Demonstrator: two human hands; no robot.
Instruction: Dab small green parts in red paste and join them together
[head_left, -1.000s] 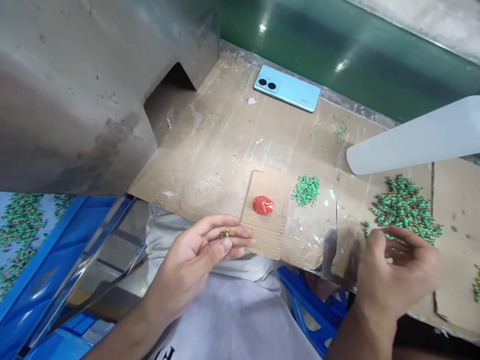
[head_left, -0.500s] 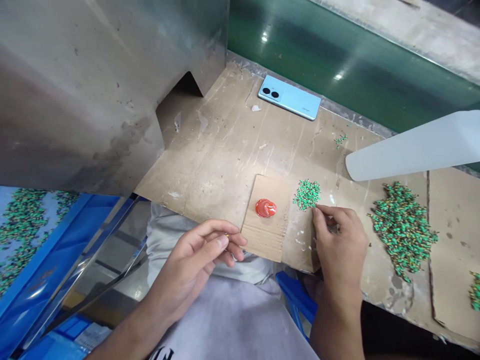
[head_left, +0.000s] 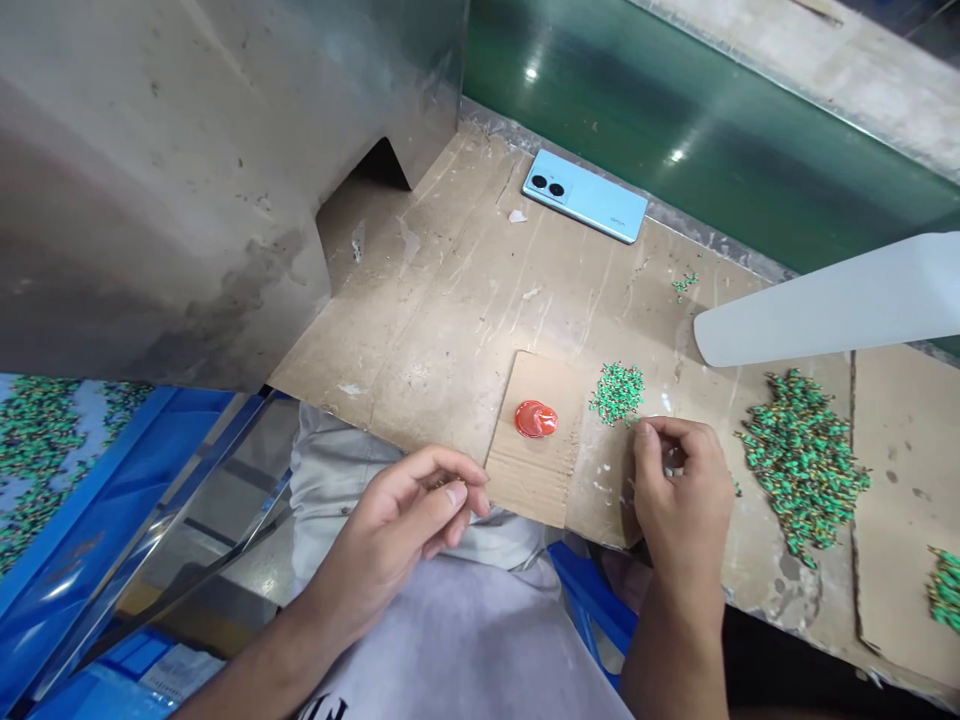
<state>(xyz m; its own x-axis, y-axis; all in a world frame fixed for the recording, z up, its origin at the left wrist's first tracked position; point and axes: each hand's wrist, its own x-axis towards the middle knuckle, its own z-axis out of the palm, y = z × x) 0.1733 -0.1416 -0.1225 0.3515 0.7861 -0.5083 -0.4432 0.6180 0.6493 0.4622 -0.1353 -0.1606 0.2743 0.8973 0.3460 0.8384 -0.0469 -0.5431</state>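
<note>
My left hand point(head_left: 420, 505) hovers in front of the cardboard piece point(head_left: 531, 480), thumb and forefinger pinched on a tiny gold-coloured piece that barely shows. On that cardboard lies a glossy red blob of what looks like paste point(head_left: 536, 419). A small heap of tiny green pieces point(head_left: 618, 392) sits to its right. Just below this heap, my right hand point(head_left: 682, 490) is closed in a pinch near the worktop; anything between its fingertips is hidden. Further right spreads a larger heap of green pieces with gold ends point(head_left: 806, 460).
A light blue phone point(head_left: 592, 195) lies at the back against the green panel point(head_left: 675, 120). A pale grey tapered object point(head_left: 825, 305) reaches in from the right. Sheet metal point(head_left: 165, 200) rises at left, above a blue tray point(head_left: 97, 490) with more green pieces.
My right thumb and finger have drawn slightly away from the small green heap. My left fingers have closed a little more, covering most of the tiny piece. The view has shifted slightly.
</note>
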